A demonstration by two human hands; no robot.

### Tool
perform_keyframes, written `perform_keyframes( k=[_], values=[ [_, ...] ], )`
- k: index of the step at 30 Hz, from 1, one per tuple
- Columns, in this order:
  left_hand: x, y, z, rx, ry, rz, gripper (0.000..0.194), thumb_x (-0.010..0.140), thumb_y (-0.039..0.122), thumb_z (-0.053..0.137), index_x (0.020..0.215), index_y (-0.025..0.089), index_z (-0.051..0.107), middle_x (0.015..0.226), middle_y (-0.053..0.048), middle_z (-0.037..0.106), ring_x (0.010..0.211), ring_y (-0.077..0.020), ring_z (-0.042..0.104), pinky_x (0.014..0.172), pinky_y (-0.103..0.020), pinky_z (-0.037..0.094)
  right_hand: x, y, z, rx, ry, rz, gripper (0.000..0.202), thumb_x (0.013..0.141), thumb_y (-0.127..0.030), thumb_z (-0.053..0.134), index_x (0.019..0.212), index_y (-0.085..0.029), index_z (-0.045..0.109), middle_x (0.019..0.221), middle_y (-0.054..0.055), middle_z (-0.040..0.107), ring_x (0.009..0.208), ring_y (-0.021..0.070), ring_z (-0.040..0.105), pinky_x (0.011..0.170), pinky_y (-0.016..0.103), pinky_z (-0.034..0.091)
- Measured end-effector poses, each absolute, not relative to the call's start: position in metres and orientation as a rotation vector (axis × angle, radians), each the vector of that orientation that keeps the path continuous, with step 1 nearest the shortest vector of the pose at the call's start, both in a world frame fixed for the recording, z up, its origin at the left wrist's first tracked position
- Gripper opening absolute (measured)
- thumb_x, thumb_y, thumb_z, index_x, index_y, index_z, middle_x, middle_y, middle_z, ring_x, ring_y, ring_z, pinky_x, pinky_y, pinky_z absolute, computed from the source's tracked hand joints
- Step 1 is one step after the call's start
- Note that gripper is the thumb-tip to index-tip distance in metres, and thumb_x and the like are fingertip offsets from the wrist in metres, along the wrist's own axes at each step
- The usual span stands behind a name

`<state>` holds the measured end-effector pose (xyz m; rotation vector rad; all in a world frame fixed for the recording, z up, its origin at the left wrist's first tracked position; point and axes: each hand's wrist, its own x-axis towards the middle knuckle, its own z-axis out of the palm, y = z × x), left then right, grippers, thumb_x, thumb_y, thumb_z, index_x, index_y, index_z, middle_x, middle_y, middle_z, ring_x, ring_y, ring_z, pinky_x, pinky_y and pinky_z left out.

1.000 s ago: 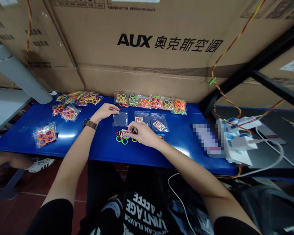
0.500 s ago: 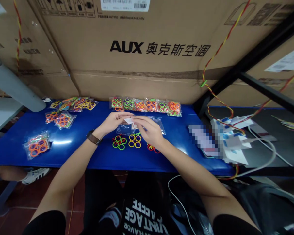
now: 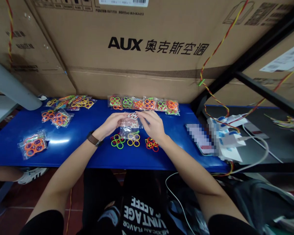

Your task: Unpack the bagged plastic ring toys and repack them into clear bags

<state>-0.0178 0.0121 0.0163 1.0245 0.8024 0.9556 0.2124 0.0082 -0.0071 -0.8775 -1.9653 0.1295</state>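
Observation:
My left hand (image 3: 112,124) and my right hand (image 3: 154,124) meet over the middle of the blue table. A small white paper piece with dark and red print (image 3: 132,116) is pinched between their fingertips. Just below it lies a clear plastic bag (image 3: 127,132), with a pale printed piece (image 3: 134,124) showing at its upper part. Nearer to me are green plastic rings with red parts (image 3: 118,141), yellow rings (image 3: 133,139) and red-and-yellow rings (image 3: 152,144). The last set is close to my right wrist.
Bagged ring sets (image 3: 144,103) line the table's back edge. More bags lie at the left, including orange rings (image 3: 34,147). A blurred-out phone (image 3: 201,138) and white chargers (image 3: 231,138) are at right. A large cardboard box (image 3: 159,65) stands behind the blue table (image 3: 85,155).
The paper piece has turned so its printed face shows, and my hands have spread slightly apart. The red-and-yellow rings are now less covered by my right hand. The view has shifted a little.

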Motion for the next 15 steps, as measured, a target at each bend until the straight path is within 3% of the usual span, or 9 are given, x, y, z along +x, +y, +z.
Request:
perform_keyframes(
  k=[8, 15],
  values=[
    [-0.019, 0.017, 0.010, 0.893, 0.809, 0.965, 0.018, 0.088, 0.025, 0.071, 0.099, 0.015, 0.081, 0.100, -0.011, 0.082, 0.094, -0.0227, 0.077, 0.095, -0.044, 0.064, 0.211, 0.017, -0.011, -0.787, -2.008, 0.098, 0.038, 0.106, -0.027, 0.063, 0.141, -0.039, 0.070, 0.109, 0.004, 0.075, 0.100, 0.0236, 0.071, 0.090, 0.043, 0.062],
    [-0.013, 0.013, 0.012, 0.999, 0.821, 1.007, 0.020, 0.089, 0.025, 0.068, 0.100, 0.016, 0.084, 0.101, -0.009, 0.082, 0.096, -0.0205, 0.076, 0.094, -0.034, 0.059, 0.203, 0.012, -0.014, -0.768, -2.000, 0.177, 0.024, 0.102, -0.032, 0.069, 0.124, -0.039, 0.077, 0.113, 0.004, 0.072, 0.103, 0.0245, 0.069, 0.093, 0.047, 0.059]
  ],
)
